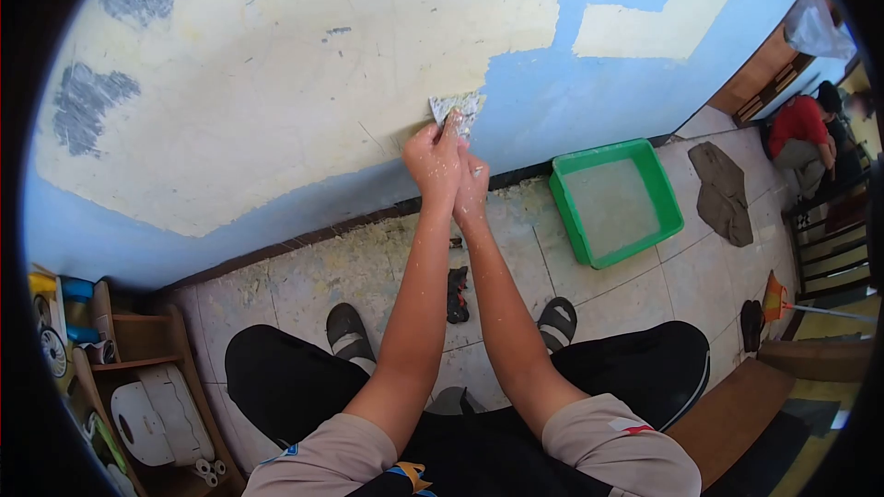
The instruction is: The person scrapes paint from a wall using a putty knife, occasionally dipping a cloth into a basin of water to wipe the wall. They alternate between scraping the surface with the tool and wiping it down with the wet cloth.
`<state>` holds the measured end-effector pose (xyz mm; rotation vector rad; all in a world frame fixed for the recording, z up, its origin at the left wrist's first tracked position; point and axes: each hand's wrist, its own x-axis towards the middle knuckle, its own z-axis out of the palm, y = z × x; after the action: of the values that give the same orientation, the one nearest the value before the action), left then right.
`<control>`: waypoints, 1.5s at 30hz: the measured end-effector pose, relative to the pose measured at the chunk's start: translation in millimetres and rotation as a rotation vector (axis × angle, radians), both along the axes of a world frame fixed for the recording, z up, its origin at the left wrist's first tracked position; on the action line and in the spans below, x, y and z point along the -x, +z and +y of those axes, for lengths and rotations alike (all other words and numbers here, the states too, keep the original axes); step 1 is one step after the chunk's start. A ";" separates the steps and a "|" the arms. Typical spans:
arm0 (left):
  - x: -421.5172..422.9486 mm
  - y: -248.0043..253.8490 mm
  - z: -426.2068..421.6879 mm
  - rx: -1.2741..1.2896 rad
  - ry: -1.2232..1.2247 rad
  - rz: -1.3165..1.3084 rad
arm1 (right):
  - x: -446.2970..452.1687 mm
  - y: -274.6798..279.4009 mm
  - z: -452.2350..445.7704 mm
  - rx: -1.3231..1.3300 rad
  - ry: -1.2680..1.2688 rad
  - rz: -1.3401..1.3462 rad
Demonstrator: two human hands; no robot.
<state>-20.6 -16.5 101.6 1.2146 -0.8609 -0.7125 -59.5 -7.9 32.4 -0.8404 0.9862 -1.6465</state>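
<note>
A scraper with a wide blade, smeared with pale flakes, lies against the wall where cream surface meets blue paint. My left hand is closed around the scraper, a finger stretched along it toward the blade. My right hand is closed just below and to the right, pressed against the left hand on the same tool. The handle is hidden by my fingers. Pale specks cover both hands and forearms. Left of the blade spreads the bared cream wall, with grey patches farther left.
A green basin with cloudy liquid stands right of my hands. Paint scraps litter the floor along the wall. A dark object lies between my feet. A brown cloth, a wooden shelf and a crouching person are farther off.
</note>
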 end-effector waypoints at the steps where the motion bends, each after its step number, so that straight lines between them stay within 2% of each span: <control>1: -3.5 -13.0 4.3 -0.050 -0.008 0.053 | -0.5 -7.1 6.2 -0.016 0.017 0.048; 5: -6.6 -62.9 9.0 -0.085 -0.017 0.204 | -3.3 -32.5 24.3 -0.108 0.025 0.110; 8: -3.1 -49.5 7.7 -0.068 -0.062 0.195 | 3.9 -41.7 13.9 -0.064 0.046 0.156; 9: -2.1 -34.8 2.8 -0.066 -0.061 0.192 | 6.3 -31.8 5.1 -0.062 0.047 0.154; 11: 3.3 -1.9 -0.3 0.010 -0.016 -0.064 | 14.3 4.0 -3.0 -0.071 0.040 0.189; 14: 17.3 31.1 1.6 0.002 0.015 0.013 | 26.6 40.8 -3.3 -0.069 0.135 0.078; 18: 12.8 -4.8 2.5 -0.024 -0.013 0.194 | 19.5 8.4 8.2 -0.059 0.043 0.191; 21: 4.9 -28.1 9.8 -0.071 0.003 0.178 | 15.1 -15.9 19.4 -0.164 0.052 0.276; 23: 5.1 -38.7 10.9 -0.091 -0.005 0.231 | 11.7 -28.7 16.7 -0.155 0.052 0.236; 24: 4.3 -40.8 13.5 -0.093 -0.006 0.227 | 9.5 -26.8 18.3 -0.144 0.054 0.198; 26: -0.3 -40.0 6.2 -0.144 0.051 -0.017 | 4.0 -21.1 16.3 -0.117 0.026 0.171; 29: 2.9 -23.3 14.3 -0.107 0.017 0.113 | 6.1 -32.4 14.7 -0.132 0.030 0.159; 32: -1.6 -34.5 8.4 -0.115 0.014 0.080 | 1.4 -38.3 11.5 -0.106 0.012 0.180; 33: -2.1 -30.0 3.1 -0.116 0.015 0.081 | -0.1 -35.2 8.4 -0.061 -0.033 0.203; 35: -1.3 -6.3 -5.8 0.093 0.094 -0.068 | 4.7 16.5 -8.3 0.001 -0.032 0.221; 37: 5.0 50.3 -8.5 0.099 0.062 -0.056 | 12.5 54.6 -8.5 0.036 -0.035 0.237; 39: 5.7 76.3 -8.3 0.150 0.031 -0.043 | 16.9 86.1 -13.8 0.035 0.057 0.096; 42: 1.1 48.7 2.0 0.076 0.057 -0.071 | 2.4 64.7 2.3 0.013 0.028 0.090; 43: -0.4 30.4 7.3 0.006 0.058 -0.032 | 4.8 28.1 -3.3 -0.042 0.037 0.185; 45: -3.6 -2.5 12.6 -0.062 0.065 0.004 | -3.5 -9.6 8.1 -0.092 0.006 0.172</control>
<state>-16.9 -3.9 99.1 1.2901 -0.7973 -0.6927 -56.0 0.2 22.9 -0.9326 1.1684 -1.5309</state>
